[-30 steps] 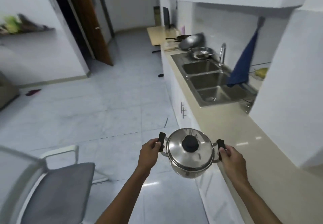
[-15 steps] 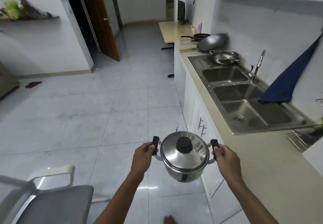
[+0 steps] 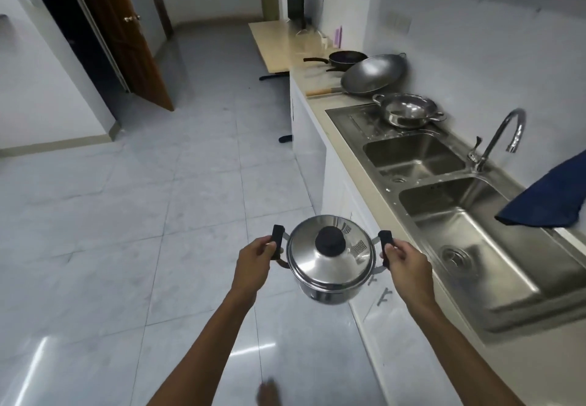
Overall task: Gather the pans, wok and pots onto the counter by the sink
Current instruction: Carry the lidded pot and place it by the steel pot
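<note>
Fingers of the left hand curl round 1 black side handle of the lidded pot, and the right hand grips the other handle the same way. The pot hangs level above the floor, just beside the cabinet front and short of the sink. On the counter past the sink, 3 pieces already sit close together: a dark frying pan, a tilted wok and an open steel pot on the sink's drainboard. The job looks well on. This pot has yet to be carried over and set down by them. Whether more cookware waits elsewhere cannot be told.
</note>
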Available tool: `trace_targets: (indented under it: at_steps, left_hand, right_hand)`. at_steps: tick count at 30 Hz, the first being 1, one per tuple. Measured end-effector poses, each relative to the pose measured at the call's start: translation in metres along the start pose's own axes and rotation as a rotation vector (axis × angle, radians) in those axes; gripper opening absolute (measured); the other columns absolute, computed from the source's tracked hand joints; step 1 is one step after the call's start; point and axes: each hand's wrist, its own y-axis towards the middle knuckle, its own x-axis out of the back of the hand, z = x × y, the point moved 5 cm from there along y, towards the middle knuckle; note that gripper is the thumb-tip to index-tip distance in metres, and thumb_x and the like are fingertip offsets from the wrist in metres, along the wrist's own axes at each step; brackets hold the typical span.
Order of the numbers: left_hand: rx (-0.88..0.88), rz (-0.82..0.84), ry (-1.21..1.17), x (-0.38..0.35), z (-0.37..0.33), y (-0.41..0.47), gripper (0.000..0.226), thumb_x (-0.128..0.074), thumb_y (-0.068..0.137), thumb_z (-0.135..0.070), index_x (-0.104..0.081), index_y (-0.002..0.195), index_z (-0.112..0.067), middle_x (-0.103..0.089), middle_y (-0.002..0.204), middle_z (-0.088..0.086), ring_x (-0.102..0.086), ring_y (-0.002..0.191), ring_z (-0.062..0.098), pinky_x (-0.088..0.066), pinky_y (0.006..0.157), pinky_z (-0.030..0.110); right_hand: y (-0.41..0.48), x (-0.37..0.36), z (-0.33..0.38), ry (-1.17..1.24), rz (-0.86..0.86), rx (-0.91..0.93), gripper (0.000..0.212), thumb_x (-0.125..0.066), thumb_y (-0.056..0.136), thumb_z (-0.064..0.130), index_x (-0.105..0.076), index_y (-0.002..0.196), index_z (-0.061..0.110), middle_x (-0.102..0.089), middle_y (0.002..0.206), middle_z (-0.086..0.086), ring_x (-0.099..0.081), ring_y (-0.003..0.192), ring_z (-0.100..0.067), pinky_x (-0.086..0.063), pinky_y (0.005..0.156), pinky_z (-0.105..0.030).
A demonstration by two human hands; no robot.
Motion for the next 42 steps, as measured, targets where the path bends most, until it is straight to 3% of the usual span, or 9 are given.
trace_targets:
  at_steps: [5,9,14,17,23,27,32,36,42]
  left_hand:
    - [-0.014,0.086,0.014,-0.008,-0.025,0.16,0.024,-0.055,0.102,-0.021,-0.067,0.122,-0.014,-0.077,0.098,0.002,-0.072,0.095,0.015,-0.052,0.078,0.035]
    - [-0.033,0.17,0.04,-0.018,-0.06,0.28,0.02,-0.055,0.101,-0.019,-0.07,0.114,-0.019,-0.078,0.088,-0.006,-0.072,0.095,0.016,-0.051,0.076,0.033]
    - [-0.065,0.266,0.085,-0.052,-0.121,0.423,0.022,-0.055,0.101,-0.022,-0.069,0.118,-0.019,-0.078,0.084,-0.01,-0.072,0.087,0.005,-0.051,0.076,0.032]
    - [-0.083,0.328,0.113,-0.085,-0.146,0.499,0.023,-0.056,0.101,-0.023,-0.069,0.119,-0.019,-0.078,0.086,-0.009,-0.072,0.091,0.007,-0.051,0.077,0.032]
    - [-0.103,0.401,0.134,-0.165,-0.176,0.647,0.023,-0.053,0.103,-0.021,-0.068,0.119,-0.016,-0.077,0.09,-0.006,-0.071,0.087,0.005,-0.05,0.075,0.031]
    - [-0.056,0.457,0.177,-0.22,-0.195,0.736,0.022,-0.053,0.103,-0.019,-0.068,0.118,-0.018,-0.076,0.09,-0.006,-0.072,0.088,0.012,-0.05,0.074,0.032]
    - [-0.067,0.557,0.274,-0.286,-0.229,0.834,0.025,-0.054,0.102,-0.02,-0.068,0.122,-0.015,-0.076,0.101,0.005,-0.071,0.096,0.021,-0.051,0.077,0.034]
    - [-0.094,0.661,0.323,-0.335,-0.24,0.891,0.021,-0.056,0.1,-0.018,-0.072,0.112,-0.022,-0.077,0.094,-0.002,-0.071,0.095,0.022,-0.054,0.079,0.039]
    - [-0.133,0.833,0.398,-0.387,-0.24,0.944,0.031,-0.056,0.099,-0.02,-0.067,0.126,-0.009,-0.072,0.115,0.011,-0.067,0.108,0.029,-0.055,0.095,0.05]
  right_hand:
    - [0.112,-0.069,0.023,0.018,-0.079,-0.032,0.02,-0.057,0.099,0.021,-0.071,0.111,0.013,-0.075,0.085,0.002,-0.072,0.083,-0.018,-0.058,0.081,-0.038]
    - [0.201,-0.108,0.05,-0.003,-0.16,-0.06,0.016,-0.057,0.098,0.018,-0.072,0.102,0.017,-0.07,0.078,0.015,-0.065,0.076,-0.002,-0.046,0.065,-0.02]
    - [0.304,-0.134,0.083,-0.015,-0.255,-0.107,0.022,-0.056,0.099,0.019,-0.071,0.114,0.01,-0.067,0.088,0.003,-0.063,0.083,-0.016,-0.041,0.065,-0.016]
    - [0.369,-0.145,0.092,-0.033,-0.335,-0.126,0.024,-0.057,0.099,0.019,-0.071,0.116,0.009,-0.064,0.086,0.004,-0.06,0.077,-0.01,-0.039,0.064,-0.015]
    - [0.515,-0.168,0.083,0.03,-0.37,-0.19,0.029,-0.055,0.1,0.021,-0.068,0.122,0.007,-0.074,0.103,-0.006,-0.069,0.095,-0.022,-0.053,0.084,-0.034]
    - [0.601,-0.176,0.078,-0.015,-0.457,-0.253,0.026,-0.057,0.099,0.019,-0.069,0.121,0.012,-0.07,0.09,0.006,-0.061,0.072,0.014,-0.037,0.059,0.003]
    - [0.68,-0.182,0.074,-0.019,-0.494,-0.344,0.03,-0.057,0.1,0.016,-0.065,0.127,0.007,-0.073,0.112,-0.014,-0.065,0.095,-0.019,-0.046,0.083,-0.03]
    - [0.725,-0.186,0.066,-0.114,-0.567,-0.387,0.025,-0.055,0.1,0.015,-0.069,0.12,0.009,-0.074,0.104,-0.017,-0.061,0.088,-0.022,-0.043,0.077,-0.032]
    - [0.742,-0.199,0.062,-0.127,-0.789,-0.512,0.022,-0.056,0.099,0.011,-0.07,0.114,0.003,-0.075,0.1,-0.02,-0.069,0.089,-0.034,-0.05,0.077,-0.037]
